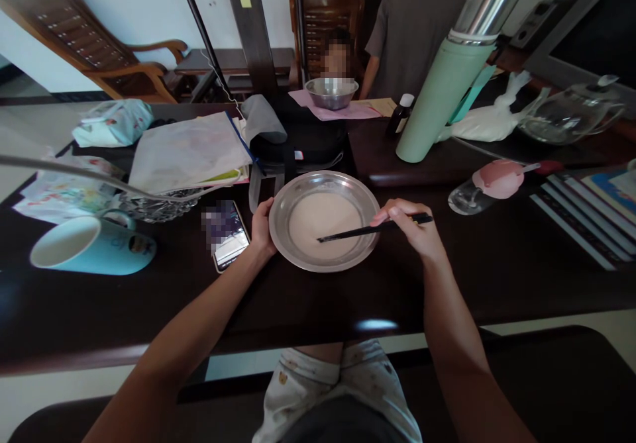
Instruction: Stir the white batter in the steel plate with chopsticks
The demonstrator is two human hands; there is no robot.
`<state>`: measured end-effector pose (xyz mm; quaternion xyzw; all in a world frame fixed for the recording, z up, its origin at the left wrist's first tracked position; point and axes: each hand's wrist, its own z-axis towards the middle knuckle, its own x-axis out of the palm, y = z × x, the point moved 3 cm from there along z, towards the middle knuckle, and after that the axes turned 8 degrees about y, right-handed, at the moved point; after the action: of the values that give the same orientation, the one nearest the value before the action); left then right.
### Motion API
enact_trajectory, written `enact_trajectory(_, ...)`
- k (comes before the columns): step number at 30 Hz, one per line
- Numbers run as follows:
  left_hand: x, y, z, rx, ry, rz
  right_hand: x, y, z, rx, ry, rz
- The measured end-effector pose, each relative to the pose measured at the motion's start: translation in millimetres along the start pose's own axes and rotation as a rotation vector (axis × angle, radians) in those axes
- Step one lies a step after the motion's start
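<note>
A shallow metal bowl (325, 267) rests on the dark table in front of me, with a pale, milky liquid (325, 214) in it. My left hand (263, 228) grips the bowl's left rim. Closed around a pair of black chopsticks (355, 232), my right hand (410, 224) is at the bowl's right edge. The chopsticks slant left and down, and their tips dip into the liquid near its middle. Left of my left hand lies a phone (231, 238) with a lit screen.
A light blue mug (94, 244) stands at the left, near papers (183, 151). To the right are a green thermos (447, 92), a pink-topped cup (489, 185), a glass teapot (571, 115) and books (581, 218). Across the table, two people are near another metal bowl (332, 93).
</note>
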<state>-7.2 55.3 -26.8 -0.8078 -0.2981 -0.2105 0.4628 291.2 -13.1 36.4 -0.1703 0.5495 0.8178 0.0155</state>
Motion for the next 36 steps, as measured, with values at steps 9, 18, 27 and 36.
enact_trajectory(9,-2.6,1.3,2.8,-0.005,0.045,-0.036,-0.5,-1.7,1.6,-0.026,-0.061,-0.08)
enact_trajectory(18,-1.9,1.3,3.8,0.009,0.013,-0.038,3.7,0.5,4.1,-0.065,0.014,-0.149)
enact_trajectory(27,-3.5,1.6,5.4,0.031,0.02,-0.024,3.9,-1.7,1.9,0.006,0.024,-0.02)
enact_trajectory(36,-0.3,0.7,2.4,0.032,0.007,-0.026,-6.2,-1.5,0.0,0.002,-0.133,-0.018)
